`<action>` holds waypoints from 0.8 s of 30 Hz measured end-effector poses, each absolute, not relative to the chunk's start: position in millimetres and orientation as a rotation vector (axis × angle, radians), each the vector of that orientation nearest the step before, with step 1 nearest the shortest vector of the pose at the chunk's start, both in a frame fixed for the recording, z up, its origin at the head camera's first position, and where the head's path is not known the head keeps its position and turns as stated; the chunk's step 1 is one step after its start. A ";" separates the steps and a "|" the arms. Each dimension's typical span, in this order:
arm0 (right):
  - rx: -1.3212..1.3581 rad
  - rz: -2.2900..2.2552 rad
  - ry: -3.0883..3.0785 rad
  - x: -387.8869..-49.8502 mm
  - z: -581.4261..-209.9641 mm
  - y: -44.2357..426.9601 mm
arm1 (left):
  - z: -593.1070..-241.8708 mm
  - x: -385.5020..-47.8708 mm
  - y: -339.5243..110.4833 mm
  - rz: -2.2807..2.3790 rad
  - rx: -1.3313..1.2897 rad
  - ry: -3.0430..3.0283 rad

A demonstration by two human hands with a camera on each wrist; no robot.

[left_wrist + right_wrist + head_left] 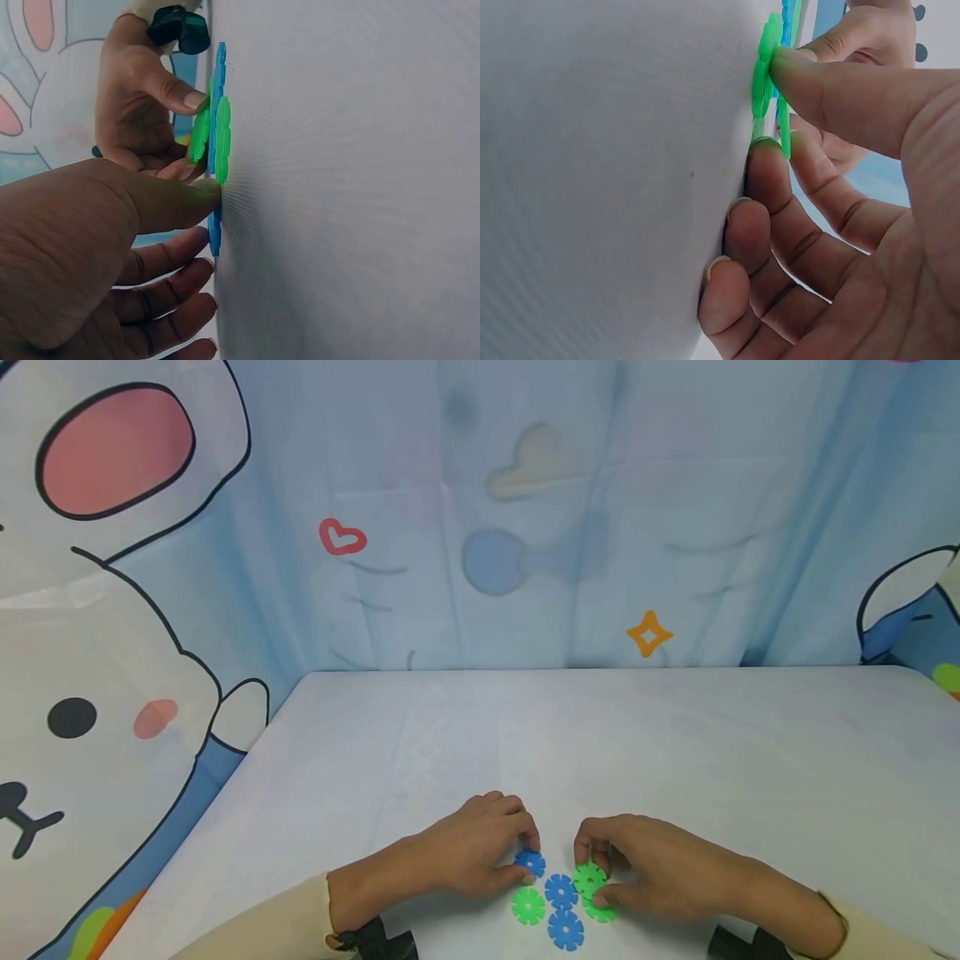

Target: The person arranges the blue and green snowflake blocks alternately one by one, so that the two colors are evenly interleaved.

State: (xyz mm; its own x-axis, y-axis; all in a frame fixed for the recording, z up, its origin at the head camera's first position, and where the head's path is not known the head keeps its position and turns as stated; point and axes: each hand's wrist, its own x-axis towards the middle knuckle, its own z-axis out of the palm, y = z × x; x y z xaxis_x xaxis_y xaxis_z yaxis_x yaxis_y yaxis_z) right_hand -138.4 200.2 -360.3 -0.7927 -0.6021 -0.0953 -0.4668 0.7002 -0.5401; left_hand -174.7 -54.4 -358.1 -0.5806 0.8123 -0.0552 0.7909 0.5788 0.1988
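Observation:
In the head view my left hand (pixel 483 847) pinches a blue notched disc (pixel 530 862) between thumb and fingers, low over the white table. Opposite it, my right hand (pixel 660 864) pinches a green disc (pixel 590 878) that overlaps another green disc (pixel 602 911). Between the hands are two blue discs (pixel 561 892), (pixel 566 930), one below the other with edges meeting, and a green disc (pixel 528 906) at their left. The right wrist view shows the thumb on a green disc (pixel 762 75), a second green piece (pixel 784 127) by the fingertips.
The white table (pixel 420 735) extends behind and beside the hands. A light blue curtain (pixel 405 593) with printed figures hangs at its far edge and along the left. Dark straps with small black devices (pixel 386 941) are on both wrists.

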 end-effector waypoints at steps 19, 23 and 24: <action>-0.926 -0.801 2.601 -139.3 -362.0 201.9 | -355.2 -175.9 -51.4 0.328 1.225 2.660; -0.923 -0.799 2.598 -139.6 -362.3 201.9 | -354.5 -176.4 -51.7 0.370 1.204 2.644; -0.925 -0.797 2.599 -139.6 -362.2 202.1 | -353.9 -176.6 -51.7 0.382 1.199 2.639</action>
State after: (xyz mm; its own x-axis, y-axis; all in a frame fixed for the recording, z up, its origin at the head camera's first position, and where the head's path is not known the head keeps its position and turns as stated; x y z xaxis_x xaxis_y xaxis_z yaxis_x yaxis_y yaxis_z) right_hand -139.6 202.1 -362.2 -0.7597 -0.6469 -0.0659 -0.4986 0.6446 -0.5795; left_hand -176.6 -51.7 -353.9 -0.6441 0.7598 -0.0891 0.7033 0.6339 0.3217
